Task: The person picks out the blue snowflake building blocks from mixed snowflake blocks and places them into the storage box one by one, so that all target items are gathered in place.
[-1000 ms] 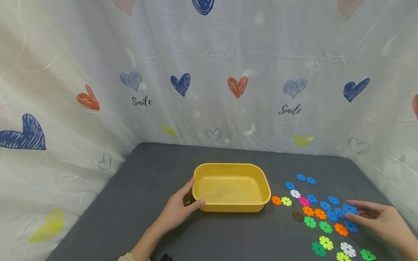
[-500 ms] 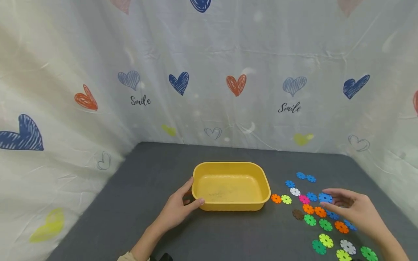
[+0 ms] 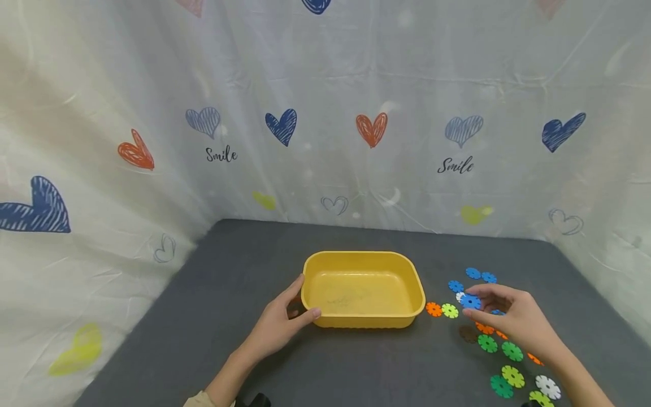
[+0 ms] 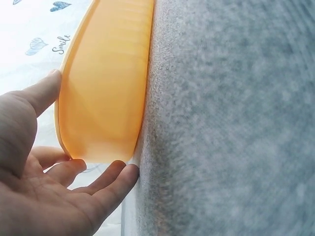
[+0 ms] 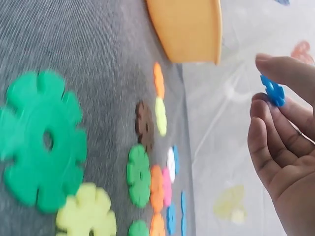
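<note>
- We see the left hand (image 3: 277,323) at the near left corner of the yellow tray (image 3: 363,323), thumb against the rim and other fingers bent along the left end wall, holding it.
- We find the tray upright on the dark grey surface (image 3: 203,316), left of the loose discs.
- We see the right hand (image 3: 519,316) pinching a blue notched disc (image 3: 470,302) between thumb and fingers; in the right wrist view it is clear of the surface.
- In the head view we find that disc right of the tray, partly covering a white disc (image 3: 460,296).
- By the tray's right end we see an orange disc (image 3: 434,309), with a lime disc (image 3: 450,311) next to it.
- Farther back we count three blue discs (image 3: 473,273) lying flat.
- Nearer us, a brown disc (image 3: 468,333) lies left of two green discs (image 3: 487,343).
- Lower still, we see a dark green disc (image 3: 501,386) meeting a second lime one.
- In the head view, the right hand partly hides several discs from us.
- Behind everything we see a pale curtain (image 3: 330,73) printed with hearts and "Smile".
</note>
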{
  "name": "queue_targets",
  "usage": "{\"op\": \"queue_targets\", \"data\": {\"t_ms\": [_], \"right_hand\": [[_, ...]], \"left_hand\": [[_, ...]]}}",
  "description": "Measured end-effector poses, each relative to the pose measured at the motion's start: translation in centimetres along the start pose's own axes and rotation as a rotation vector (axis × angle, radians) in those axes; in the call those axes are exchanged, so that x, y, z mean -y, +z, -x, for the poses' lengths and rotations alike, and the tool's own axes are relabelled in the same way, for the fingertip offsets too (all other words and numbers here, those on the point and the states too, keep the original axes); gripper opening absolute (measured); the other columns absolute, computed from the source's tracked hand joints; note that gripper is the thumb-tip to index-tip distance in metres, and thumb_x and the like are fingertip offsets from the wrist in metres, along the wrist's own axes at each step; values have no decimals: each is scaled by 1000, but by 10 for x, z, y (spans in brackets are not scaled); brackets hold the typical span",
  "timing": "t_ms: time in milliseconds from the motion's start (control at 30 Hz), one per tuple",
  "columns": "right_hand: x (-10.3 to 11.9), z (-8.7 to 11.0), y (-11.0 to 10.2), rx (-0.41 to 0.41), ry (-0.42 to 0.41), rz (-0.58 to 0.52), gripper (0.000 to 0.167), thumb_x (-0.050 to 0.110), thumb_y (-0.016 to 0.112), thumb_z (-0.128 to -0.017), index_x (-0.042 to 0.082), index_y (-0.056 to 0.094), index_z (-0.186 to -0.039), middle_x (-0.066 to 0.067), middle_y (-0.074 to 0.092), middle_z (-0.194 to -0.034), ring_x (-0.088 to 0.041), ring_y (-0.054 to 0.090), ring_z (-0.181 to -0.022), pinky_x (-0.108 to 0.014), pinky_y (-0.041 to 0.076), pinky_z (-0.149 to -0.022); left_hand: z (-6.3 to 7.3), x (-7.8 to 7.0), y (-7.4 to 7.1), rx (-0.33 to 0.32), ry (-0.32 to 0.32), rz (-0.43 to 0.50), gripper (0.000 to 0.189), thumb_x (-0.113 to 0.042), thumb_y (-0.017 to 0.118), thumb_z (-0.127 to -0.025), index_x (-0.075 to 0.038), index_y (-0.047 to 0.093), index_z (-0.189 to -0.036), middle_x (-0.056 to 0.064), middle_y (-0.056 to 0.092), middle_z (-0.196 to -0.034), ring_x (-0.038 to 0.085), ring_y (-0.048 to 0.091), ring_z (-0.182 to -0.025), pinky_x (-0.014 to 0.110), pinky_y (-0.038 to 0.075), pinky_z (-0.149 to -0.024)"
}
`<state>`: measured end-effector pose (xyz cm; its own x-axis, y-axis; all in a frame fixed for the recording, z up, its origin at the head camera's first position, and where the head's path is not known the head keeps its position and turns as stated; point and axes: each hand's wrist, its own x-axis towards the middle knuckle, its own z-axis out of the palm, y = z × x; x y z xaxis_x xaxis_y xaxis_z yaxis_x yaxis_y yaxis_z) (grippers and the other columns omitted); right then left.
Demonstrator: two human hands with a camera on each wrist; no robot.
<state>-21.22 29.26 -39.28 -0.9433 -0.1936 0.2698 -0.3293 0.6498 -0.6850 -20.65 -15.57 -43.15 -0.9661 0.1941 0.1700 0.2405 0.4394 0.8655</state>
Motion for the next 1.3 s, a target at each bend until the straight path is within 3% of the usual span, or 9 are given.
{"op": "queue_targets", "data": {"t_ms": [233,400,567,767,1133,1300], "right_hand": [[14,-9,7,-19,2,-15,37,28,81,-84,9,70,-114,-2,66,-89,-15,62,-75,-28,54,-63],[19,-15,14,-36,-4,-49,36,29,80,-84,11,71,-114,-3,66,-89,-16,63,-76,-27,54,-64],[24,-19,24,-20,-4,-101,38,31,81,-83,14,71,-116,-2,67,-93,-15,64,-79,-29,54,-65],[38,-24,35,-7,-74,-168,36,24,81,-84,11,71,-117,-4,67,-98,-16,65,-80,-28,55,-66],[57,-34,60,36,-99,-261,33,22,84,-81,11,72,-110,-2,68,-94,-18,65,-76,-32,57,-63],[64,-39,73,50,-128,-272,32,21,84,-81,9,73,-108,-1,67,-87,-18,64,-76,-30,56,-68]], "left_hand": [[2,-1,1,-5,-7,12,86,-33,75,-89,-12,26,-156,3,26,-158,25,39,-136,45,48,-96],[3,-2,-2,-5,-2,51,86,-30,76,-89,-12,25,-157,5,26,-158,28,47,-130,46,48,-96],[3,1,-3,1,-19,19,87,-33,75,-89,-12,25,-157,4,27,-158,27,50,-127,43,48,-95],[2,2,-1,3,-9,10,87,-33,75,-89,-13,25,-157,3,24,-159,26,45,-132,41,49,-95],[1,-1,0,4,-8,-7,86,-34,75,-90,-11,25,-157,6,23,-159,27,42,-135,44,48,-95],[1,-1,0,9,-1,-19,86,-35,74,-90,-10,25,-157,6,23,-159,29,45,-132,44,48,-95]]}}
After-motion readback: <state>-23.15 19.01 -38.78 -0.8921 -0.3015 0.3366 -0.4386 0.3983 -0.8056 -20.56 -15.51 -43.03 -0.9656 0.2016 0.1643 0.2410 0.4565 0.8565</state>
